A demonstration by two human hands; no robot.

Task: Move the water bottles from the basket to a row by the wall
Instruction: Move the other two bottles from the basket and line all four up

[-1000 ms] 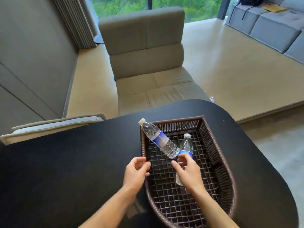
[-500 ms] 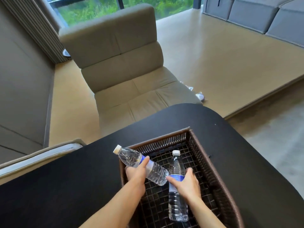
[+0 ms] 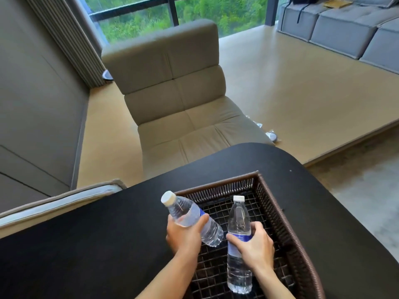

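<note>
Over basket (image 3: 278, 203), two bottles (image 3: 190, 214), two hands (image 3: 183, 236)

Two water bottles (image 3: 192, 221) (image 3: 239, 244), one woven basket (image 3: 287, 229), one black tabletop (image 3: 86, 251), two hands (image 3: 183, 236) (image 3: 257, 244), one beige chair (image 3: 172, 93), and one grey sofa (image 3: 345, 24) at upper right.

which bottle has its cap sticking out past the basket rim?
The left hand's bottle: tilted, cap beyond the basket's left corner. The right hand's bottle stays inside.
</note>
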